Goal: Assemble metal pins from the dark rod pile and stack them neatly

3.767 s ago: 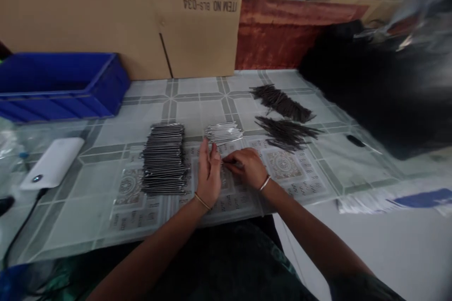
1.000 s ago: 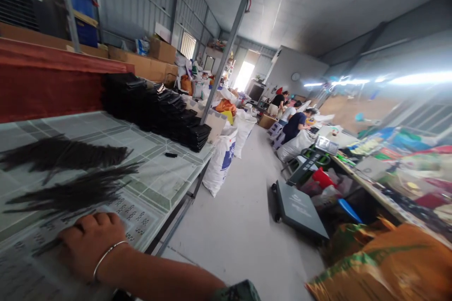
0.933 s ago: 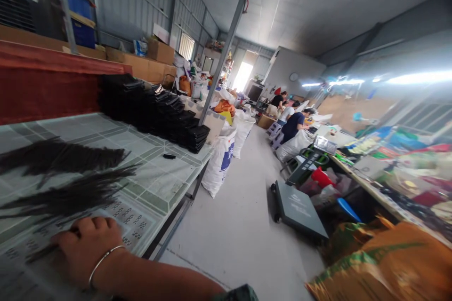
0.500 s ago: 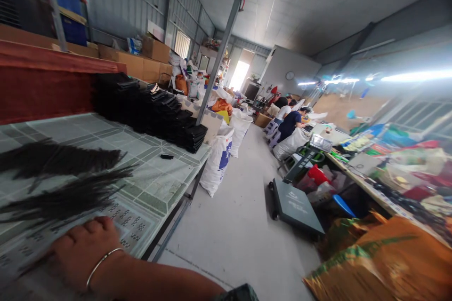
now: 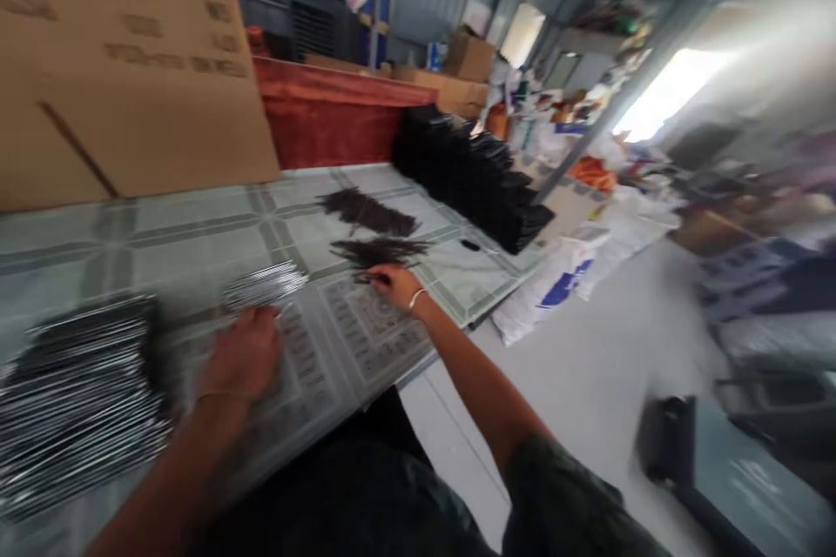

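Observation:
My right hand [image 5: 400,287], with a bracelet on its wrist, is closed in a pinch at the near edge of a loose bundle of thin dark strips [image 5: 375,251]. A small dark end shows between its fingertips. My left hand [image 5: 243,352] lies low over the table at the near side of a small pile of thin silvery rods [image 5: 265,285]. Its fingers are smeared by motion, so whether they grip a rod is unclear. A second dark bundle [image 5: 369,211] lies farther back. Left of my left hand is a large stack of dark, shiny-edged flat pieces [image 5: 84,392].
A patterned cover [image 5: 196,235] spreads over the table. Tall black stacks [image 5: 470,174] stand at its far right, near a small black piece [image 5: 470,244]. A big cardboard box [image 5: 131,87] rises at back left. White sacks [image 5: 549,278] and a platform scale [image 5: 751,470] are on the floor.
The view has swung left and down, bringing my left hand, the silvery rods and the cardboard box into sight. My right hand has gone from lying on the table to pinching at the dark strips.

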Demonstrator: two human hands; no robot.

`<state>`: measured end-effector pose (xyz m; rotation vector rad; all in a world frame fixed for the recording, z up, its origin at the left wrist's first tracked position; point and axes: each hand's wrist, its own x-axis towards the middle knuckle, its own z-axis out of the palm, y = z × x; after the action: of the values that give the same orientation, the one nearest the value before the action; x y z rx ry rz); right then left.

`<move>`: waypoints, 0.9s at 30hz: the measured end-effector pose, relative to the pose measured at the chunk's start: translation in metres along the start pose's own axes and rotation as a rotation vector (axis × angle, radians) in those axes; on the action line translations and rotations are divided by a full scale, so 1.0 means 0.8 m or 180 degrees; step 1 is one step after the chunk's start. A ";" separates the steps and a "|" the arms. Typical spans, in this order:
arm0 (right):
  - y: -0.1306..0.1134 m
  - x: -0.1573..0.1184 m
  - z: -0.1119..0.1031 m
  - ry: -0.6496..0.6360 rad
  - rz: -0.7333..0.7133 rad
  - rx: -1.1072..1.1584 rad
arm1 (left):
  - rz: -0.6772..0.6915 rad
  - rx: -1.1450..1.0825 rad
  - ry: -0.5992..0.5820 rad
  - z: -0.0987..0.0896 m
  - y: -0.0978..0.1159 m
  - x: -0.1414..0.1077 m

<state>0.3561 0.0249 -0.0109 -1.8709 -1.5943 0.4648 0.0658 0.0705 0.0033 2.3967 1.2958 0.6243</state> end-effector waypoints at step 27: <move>0.001 -0.016 0.013 -0.0665 -0.0815 0.0325 | 0.0383 -0.0332 -0.0549 0.077 0.041 0.047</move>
<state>0.3474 0.0150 -0.0206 -1.5563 -1.8799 0.6304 0.1397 0.0797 -0.0240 2.3966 1.0298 0.4921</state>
